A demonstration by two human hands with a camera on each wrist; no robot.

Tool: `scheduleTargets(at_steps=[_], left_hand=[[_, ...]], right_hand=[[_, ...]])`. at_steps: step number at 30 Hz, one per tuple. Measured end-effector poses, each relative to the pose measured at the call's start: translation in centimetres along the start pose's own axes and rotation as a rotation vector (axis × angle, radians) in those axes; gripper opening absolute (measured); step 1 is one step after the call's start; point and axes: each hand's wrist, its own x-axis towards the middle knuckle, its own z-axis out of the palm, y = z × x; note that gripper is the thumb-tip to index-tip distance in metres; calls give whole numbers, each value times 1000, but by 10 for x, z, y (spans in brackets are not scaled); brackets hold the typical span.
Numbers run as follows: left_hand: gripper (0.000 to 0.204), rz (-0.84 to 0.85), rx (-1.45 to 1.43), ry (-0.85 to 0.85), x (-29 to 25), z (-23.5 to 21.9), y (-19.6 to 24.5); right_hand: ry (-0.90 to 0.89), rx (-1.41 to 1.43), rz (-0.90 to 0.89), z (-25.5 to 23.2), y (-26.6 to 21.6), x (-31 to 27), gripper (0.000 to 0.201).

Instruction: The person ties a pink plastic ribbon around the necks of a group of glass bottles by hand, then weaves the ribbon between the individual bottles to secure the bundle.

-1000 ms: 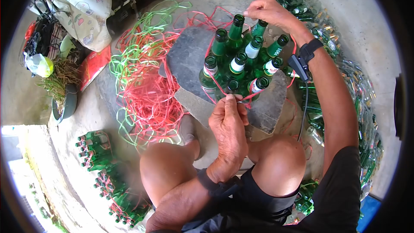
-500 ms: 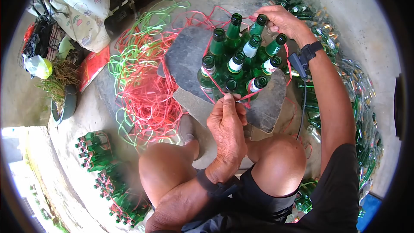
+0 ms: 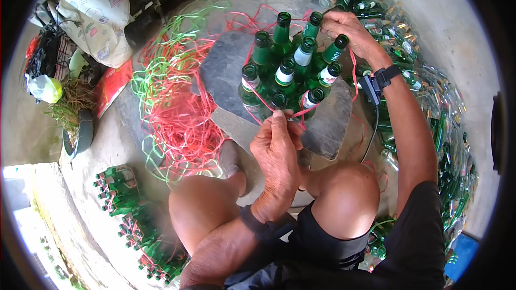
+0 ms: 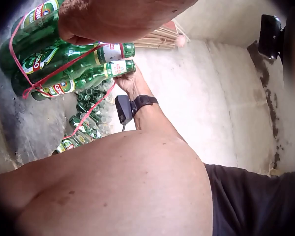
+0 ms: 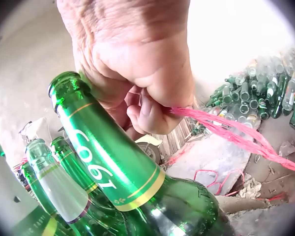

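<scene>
A cluster of several green beer bottles (image 3: 285,78) stands upright on a dark stone slab (image 3: 223,70), with pink plastic twine (image 4: 64,72) looped around it. At the near side of the cluster, my left hand (image 3: 277,153) pinches the twine between thumb and fingers, just in front of the closest bottle. Behind the far right bottles, my right hand (image 3: 352,32) has its fingers curled on a pink strand (image 5: 275,156), which trails away from the grip. Beside that hand in the right wrist view rises a bottle neck marked 1903 (image 5: 105,157).
Tangled pink and green twine (image 3: 183,118) lies left of the slab. Loose bottles (image 3: 430,113) are heaped along the right wall. Tied bottle bundles (image 3: 121,188) stand at lower left, near a plant pot (image 3: 80,134). Bent knees (image 3: 344,198) flank the left forearm.
My right hand has come down from above the far bottles to beside their necks, its fingers curling in. The left hand keeps its pinch at the near side. The head view has shifted slightly.
</scene>
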Motion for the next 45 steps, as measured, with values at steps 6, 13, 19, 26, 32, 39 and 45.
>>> scheduleTargets(at_steps=[6,13,19,26,32,39,45], left_hand=[[30,22,4,-27,1,-2,-3],[29,101,11,-74,4,-1,-11],[25,127,-1,-128,8,0,-22],[29,291,190,-286,12,-2,-36],[45,483,363,-266,18,13,-39],[42,422,429,-233,22,20,-37],[37,509,411,-214,30,20,-49]], right_hand=[[135,0,221,-7,-4,-37,20],[202,-123,110,3,-10,-88,22],[308,-122,-126,25,20,-89,20],[438,-280,-195,38,21,-89,21],[446,-308,-213,37,17,-88,22],[508,-285,-171,48,1,-94,17],[490,-394,-218,42,-3,-93,18]])
